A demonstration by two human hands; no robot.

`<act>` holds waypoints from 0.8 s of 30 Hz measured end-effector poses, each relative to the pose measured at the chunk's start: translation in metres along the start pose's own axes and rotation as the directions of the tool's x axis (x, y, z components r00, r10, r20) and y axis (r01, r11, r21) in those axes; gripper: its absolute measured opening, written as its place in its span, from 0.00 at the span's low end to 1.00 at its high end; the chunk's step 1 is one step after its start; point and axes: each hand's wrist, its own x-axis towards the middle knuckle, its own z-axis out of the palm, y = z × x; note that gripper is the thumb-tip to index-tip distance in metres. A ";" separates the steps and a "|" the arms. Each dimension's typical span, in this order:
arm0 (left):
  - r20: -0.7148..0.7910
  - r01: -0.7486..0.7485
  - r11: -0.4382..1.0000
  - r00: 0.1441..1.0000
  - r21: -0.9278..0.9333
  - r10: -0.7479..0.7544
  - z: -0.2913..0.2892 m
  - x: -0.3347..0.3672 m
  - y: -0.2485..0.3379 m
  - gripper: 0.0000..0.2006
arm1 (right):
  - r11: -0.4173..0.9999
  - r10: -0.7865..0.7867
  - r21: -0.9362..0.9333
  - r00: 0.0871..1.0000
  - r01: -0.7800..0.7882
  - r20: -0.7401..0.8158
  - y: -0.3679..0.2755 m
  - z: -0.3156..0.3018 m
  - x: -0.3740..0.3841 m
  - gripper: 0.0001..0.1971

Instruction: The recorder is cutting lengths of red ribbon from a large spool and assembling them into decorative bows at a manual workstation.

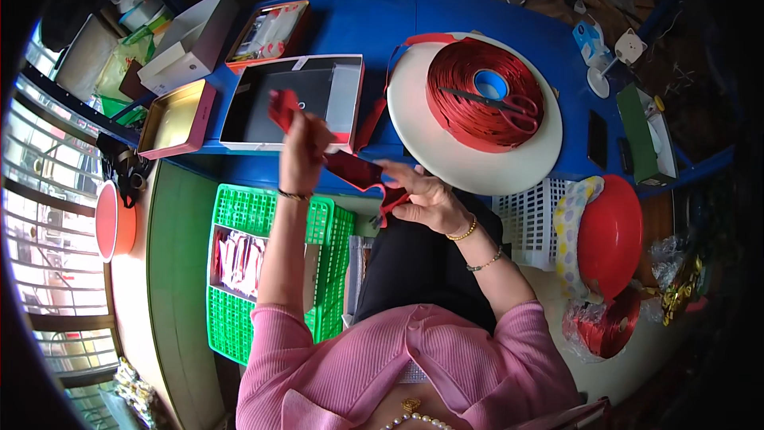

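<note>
A strip of dark red ribbon (350, 170) stretches between my two hands, above my lap and in front of the table edge. Closed around its left part is my left hand (305, 142), somewhat blurred, with a red end sticking up past the fingers. My right hand (430, 201) pinches the other part between thumb and fingers, where the ribbon bends and hangs down. Beyond my right hand, a large roll of red ribbon (458, 68) with a blue core lies on a round white disc (509, 171). Scissors (519, 114) with dark red handles rest on the roll.
The blue table (362, 20) holds a shallow open box (263, 107), a smaller tray (177, 119), a phone (597, 138) and a green box (646, 135). Below stand green baskets (334, 271) and a white basket (537, 223). A red basin (611, 235) is at the right.
</note>
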 end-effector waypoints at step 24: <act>0.100 0.297 0.941 0.944 0.163 -0.316 0.057 -0.057 -0.039 0.12 | 0.991 0.017 -0.129 0.984 -0.040 -0.175 0.034 -0.012 0.007 0.43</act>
